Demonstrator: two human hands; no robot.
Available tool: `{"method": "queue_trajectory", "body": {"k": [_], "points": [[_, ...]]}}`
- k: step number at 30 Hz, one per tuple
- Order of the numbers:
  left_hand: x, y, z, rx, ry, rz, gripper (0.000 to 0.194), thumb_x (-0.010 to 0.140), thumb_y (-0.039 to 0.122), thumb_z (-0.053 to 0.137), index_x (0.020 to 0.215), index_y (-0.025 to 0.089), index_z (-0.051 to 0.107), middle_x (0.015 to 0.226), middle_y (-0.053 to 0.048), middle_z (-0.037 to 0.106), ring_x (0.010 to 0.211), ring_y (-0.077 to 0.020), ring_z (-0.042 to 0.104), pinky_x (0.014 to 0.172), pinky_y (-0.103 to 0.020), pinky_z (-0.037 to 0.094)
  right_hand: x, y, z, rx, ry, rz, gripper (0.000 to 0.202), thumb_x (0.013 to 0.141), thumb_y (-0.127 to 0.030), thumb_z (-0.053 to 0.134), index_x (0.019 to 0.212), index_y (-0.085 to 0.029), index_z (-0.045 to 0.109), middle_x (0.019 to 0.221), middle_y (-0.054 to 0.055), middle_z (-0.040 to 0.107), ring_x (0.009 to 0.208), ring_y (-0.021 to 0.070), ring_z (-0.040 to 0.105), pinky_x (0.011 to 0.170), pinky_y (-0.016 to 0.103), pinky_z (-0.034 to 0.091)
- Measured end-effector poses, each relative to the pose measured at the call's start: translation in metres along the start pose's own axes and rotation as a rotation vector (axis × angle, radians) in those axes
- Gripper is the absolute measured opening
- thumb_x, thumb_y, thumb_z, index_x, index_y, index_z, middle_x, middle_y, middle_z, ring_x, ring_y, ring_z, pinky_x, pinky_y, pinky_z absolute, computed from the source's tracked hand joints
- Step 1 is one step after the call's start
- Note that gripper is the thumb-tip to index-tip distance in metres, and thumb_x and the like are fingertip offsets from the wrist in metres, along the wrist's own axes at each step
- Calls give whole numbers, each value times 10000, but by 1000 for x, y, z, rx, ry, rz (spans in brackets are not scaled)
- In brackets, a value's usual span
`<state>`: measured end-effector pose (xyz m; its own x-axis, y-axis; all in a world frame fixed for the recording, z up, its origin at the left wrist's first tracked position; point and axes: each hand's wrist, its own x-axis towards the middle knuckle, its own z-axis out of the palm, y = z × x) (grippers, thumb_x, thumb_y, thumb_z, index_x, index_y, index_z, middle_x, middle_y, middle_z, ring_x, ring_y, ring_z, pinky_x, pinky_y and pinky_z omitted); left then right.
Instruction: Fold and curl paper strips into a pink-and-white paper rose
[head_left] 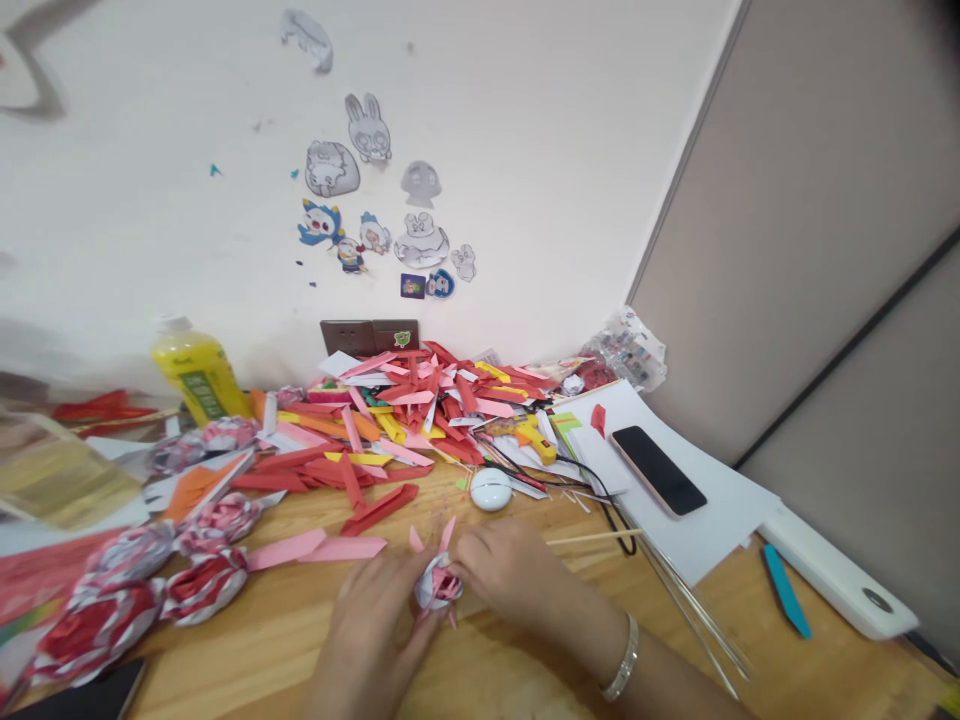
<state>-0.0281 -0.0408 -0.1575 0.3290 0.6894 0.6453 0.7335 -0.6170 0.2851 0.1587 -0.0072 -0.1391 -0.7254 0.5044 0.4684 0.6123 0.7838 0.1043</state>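
Fingers of our left hand (pixel 375 620) grip a pink-and-white folded-paper flower (pixel 439 585) from its left side, while those of our right hand (pixel 502 570) pinch its right edge, just above the wood-grained counter (pixel 262 650). The flower's layered face is turned up toward us; it looks round, with no clear long axis, and its pink points jut toward the wall and back toward us. A silvery bracelet (pixel 626 657) circles our right wrist.

To our left lie finished-looking paper blooms (pixel 97 625) in red, pink and white. A pale stick (pixel 592 537) runs rightward from behind our right hand; whether it joins the flower we cannot tell. Beyond sits a white rounded case (pixel 491 489), its small marking unreadable. At right, a dark-screened phone (pixel 660 470) rests on white paper (pixel 697 520).

Farther back, near a yellow glue gun (pixel 536 437), folded strips (pixel 450 390) heap up in red, pink, yellow and white. A yellow bottle (pixel 199 375) leans in view, its green label too blurred to read. Cartoon cutouts (pixel 421 240) dot the white wall (pixel 540 150) above a dark socket panel (pixel 371 337); a grey partition (pixel 795 200) closes the right side.
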Motion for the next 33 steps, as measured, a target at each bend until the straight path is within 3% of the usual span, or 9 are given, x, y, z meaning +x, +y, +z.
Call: {"method": "queue_trajectory", "body": {"k": [4,7,14,21,25,28,31,33], "points": [[-5,-5,5,-28,-20,-15,277,851,358,541,1112,265,551,903,-32,700,805,-218,647,696,-314,486,5,-1,-10,246,-46,147,151,907,-231,560,771,-170,540,728,1,641,638,131,583,550,230,346],[-5,-4,5,-38,-48,-31,277,850,346,545,1115,267,552,911,-36,698,810,-220,643,697,-317,483,6,-2,-12,272,-46,208,139,900,-226,569,771,-181,546,710,-19,647,616,121,585,545,221,333],[-3,-1,2,-16,-32,-19,262,846,355,550,1094,270,567,918,-43,697,824,-224,644,723,-322,480,-3,1,5,16,-7,59,81,917,-184,500,854,-142,530,691,33,635,579,165,576,507,260,323],[-4,-1,3,-24,-33,-22,279,833,343,557,1100,265,566,919,-44,695,826,-229,644,726,-330,487,-3,2,4,52,-52,42,97,928,-227,502,877,-157,545,734,32,635,628,151,572,536,243,357],[1,1,-1,-9,-59,-54,249,840,349,547,1066,252,583,879,-41,709,784,-224,660,691,-321,502,1,10,-2,115,-48,251,235,902,-377,565,1017,-172,572,866,50,655,705,164,607,577,233,406],[2,4,-3,6,-111,-79,239,846,371,553,1046,248,599,868,-42,714,782,-226,668,685,-328,515,1,23,-7,2,-83,497,260,894,-263,563,1140,-181,550,973,78,645,674,169,617,542,242,418],[1,4,-3,8,-104,-96,332,816,442,593,1069,228,590,898,-59,723,806,-240,678,709,-351,532,-1,36,-3,-42,-100,523,451,867,-247,587,1296,-191,457,1224,125,571,910,218,632,665,268,467],[0,4,-2,3,-69,-105,368,816,467,587,1091,222,579,916,-66,729,814,-240,685,718,-354,539,-3,40,3,-45,-141,527,504,842,-284,624,1306,-197,450,1243,125,559,916,234,635,652,276,472]]}}
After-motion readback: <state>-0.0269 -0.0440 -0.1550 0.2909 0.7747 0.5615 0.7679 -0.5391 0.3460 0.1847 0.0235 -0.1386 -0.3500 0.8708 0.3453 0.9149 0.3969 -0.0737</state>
